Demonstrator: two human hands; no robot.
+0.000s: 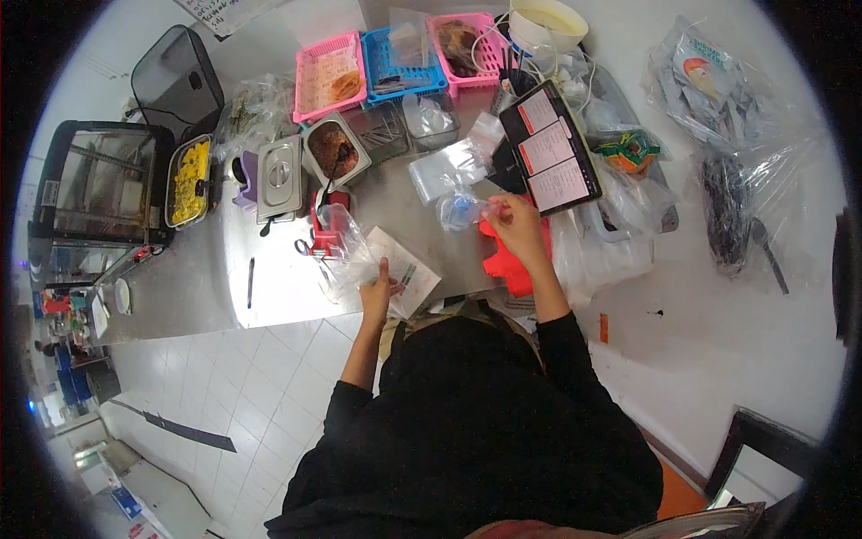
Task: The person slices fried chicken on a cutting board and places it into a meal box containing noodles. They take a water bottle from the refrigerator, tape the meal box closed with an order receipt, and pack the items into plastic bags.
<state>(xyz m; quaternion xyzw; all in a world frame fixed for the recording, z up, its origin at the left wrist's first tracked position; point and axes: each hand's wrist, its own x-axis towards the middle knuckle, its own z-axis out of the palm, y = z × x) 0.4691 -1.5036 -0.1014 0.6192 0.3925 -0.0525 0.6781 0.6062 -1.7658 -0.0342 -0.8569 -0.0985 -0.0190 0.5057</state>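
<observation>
Near the front edge of the steel counter, my left hand grips a crumpled clear plastic bag. A white carton with print lies beside and partly beneath that hand. My right hand has its thumb and forefinger together at the edge of a small clear plastic piece with a blue round part; its exact kind is unclear. Under my right forearm lies red plastic. A stack of clear plastic sleeves sits just beyond. A red tape dispenser and scissors are by the bag.
A tablet leans at the right. Pink and blue baskets line the back. Steel food pans, a tray of yellow food and a glass display warmer stand left. A black pen lies on the counter.
</observation>
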